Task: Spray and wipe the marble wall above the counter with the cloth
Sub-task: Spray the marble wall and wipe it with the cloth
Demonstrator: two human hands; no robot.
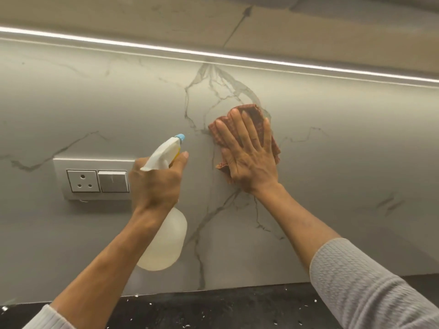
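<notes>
The grey-veined marble wall [332,143] fills most of the view. My right hand [249,153] lies flat with fingers spread, pressing a reddish-brown cloth [254,113] against the wall near its middle. My left hand [156,184] grips the neck of a translucent white spray bottle [166,243], one finger on the trigger. Its blue-tipped nozzle [180,137] points toward the wall just left of the cloth. The bottle hangs below my left wrist, partly hidden by it.
A white wall plate [95,178] with a socket and a switch sits just left of my left hand. A lit strip [213,55] runs under the cabinet above. The dark speckled counter [213,307] lies along the bottom.
</notes>
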